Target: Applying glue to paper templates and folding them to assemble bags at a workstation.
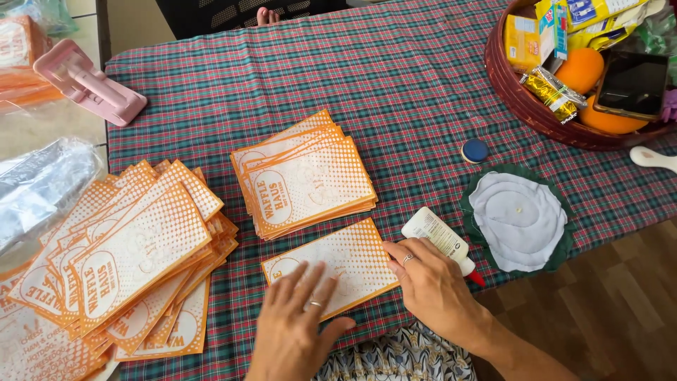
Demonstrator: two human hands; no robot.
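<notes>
Hands flat, open: left hand (300, 314), right hand (430, 282) pressing orange paper sleeve (338, 261); glue bottle (441, 240) beside.

I see orange-and-white printed sleeves (310, 176) stacked mid-table, yellow snack packets (550, 88) and a dark phone screen (632, 83) in the basket (522, 106).

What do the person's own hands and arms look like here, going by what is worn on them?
Both hands are bare, with no gloves. The left hand wears a thin band ring on one finger, and the right hand wears a small ring too. No sleeves reach the wrists; both forearms are uncovered as far as the view shows. No watch or bracelet is visible. The fingernails look short and unpainted.
</notes>
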